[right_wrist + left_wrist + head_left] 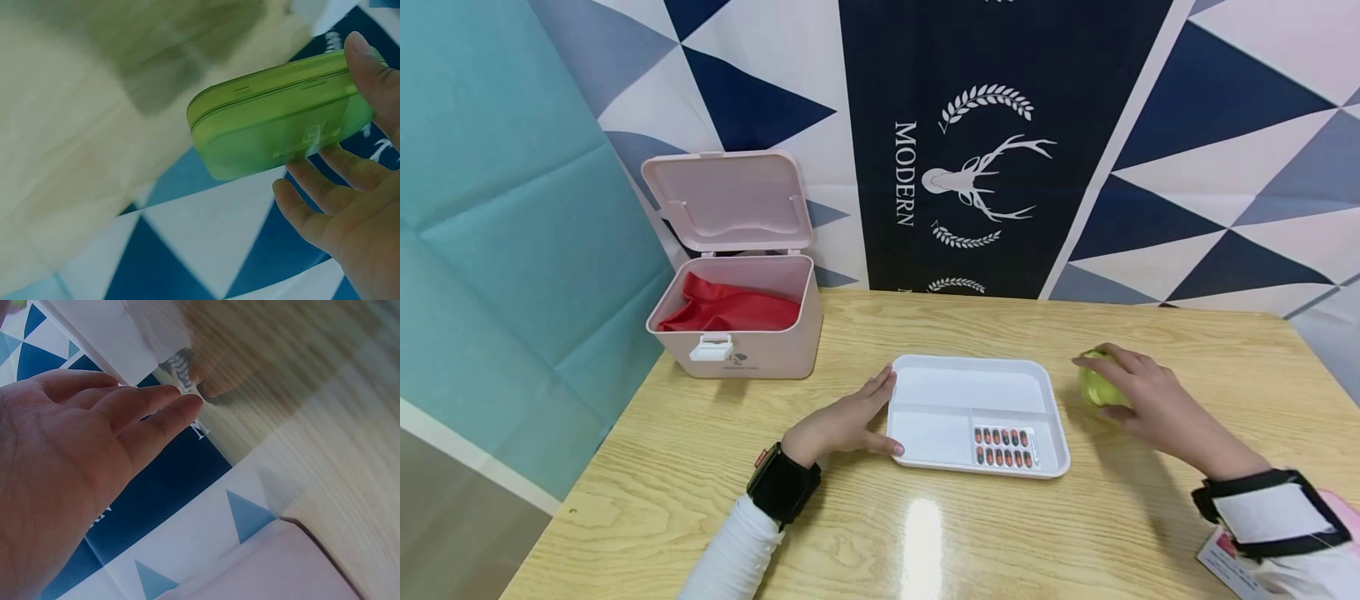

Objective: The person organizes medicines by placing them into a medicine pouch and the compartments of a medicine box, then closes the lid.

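My left hand (842,427) lies at the left edge of a white divided tray (932,382), its fingers fairly straight along the rim and the thumb near the front corner. In the tray's front right compartment sits a blister pack (1003,447) of red and black capsules. To the right of the tray, my right hand (1153,404) holds a small green case (1099,387). The right wrist view shows this case (269,125) with rounded corners and its lid closed, gripped between the thumb and the fingers.
A pink box (805,358) with its lid raised stands at the back left, with red cloth (737,307) inside. A small printed card or box (1221,562) lies beneath the right wrist strap. Behind the wooden table (850,533) hangs a patterned cloth (970,50).
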Motion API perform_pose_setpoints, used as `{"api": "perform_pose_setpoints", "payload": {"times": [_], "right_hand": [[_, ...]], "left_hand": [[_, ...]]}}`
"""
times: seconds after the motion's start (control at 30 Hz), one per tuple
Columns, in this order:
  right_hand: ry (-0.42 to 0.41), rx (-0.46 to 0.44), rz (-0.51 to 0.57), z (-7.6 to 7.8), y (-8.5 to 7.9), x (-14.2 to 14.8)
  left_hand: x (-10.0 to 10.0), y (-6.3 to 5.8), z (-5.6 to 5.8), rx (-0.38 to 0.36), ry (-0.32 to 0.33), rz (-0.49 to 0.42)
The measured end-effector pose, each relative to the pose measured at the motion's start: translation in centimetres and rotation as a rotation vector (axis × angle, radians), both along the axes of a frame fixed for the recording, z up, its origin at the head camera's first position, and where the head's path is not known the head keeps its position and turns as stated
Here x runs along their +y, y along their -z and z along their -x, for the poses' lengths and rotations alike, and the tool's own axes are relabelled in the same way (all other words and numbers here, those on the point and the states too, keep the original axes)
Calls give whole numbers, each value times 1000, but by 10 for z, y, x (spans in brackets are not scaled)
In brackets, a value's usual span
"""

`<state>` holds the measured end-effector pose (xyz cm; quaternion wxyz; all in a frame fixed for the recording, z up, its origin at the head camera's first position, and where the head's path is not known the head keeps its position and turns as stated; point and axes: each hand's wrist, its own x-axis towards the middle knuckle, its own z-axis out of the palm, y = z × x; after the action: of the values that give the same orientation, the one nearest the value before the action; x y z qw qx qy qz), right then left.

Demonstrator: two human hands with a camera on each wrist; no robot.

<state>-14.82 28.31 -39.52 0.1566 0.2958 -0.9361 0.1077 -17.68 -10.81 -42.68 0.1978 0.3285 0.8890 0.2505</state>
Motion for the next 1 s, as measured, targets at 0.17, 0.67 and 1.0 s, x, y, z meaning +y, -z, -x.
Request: {"api": "perform_pose_setpoints", "payload": {"times": [0.17, 0.67, 1.0], "right_hand": [[-47, -25, 37, 8, -10, -31], [-138, -173, 58, 24, -4, -90], [-144, -221, 91, 28, 5, -96]], "left_hand": [[0, 0, 0, 4, 2, -1], [1, 1, -1, 2, -2, 3], [2, 0, -2, 2, -11, 2]]}}
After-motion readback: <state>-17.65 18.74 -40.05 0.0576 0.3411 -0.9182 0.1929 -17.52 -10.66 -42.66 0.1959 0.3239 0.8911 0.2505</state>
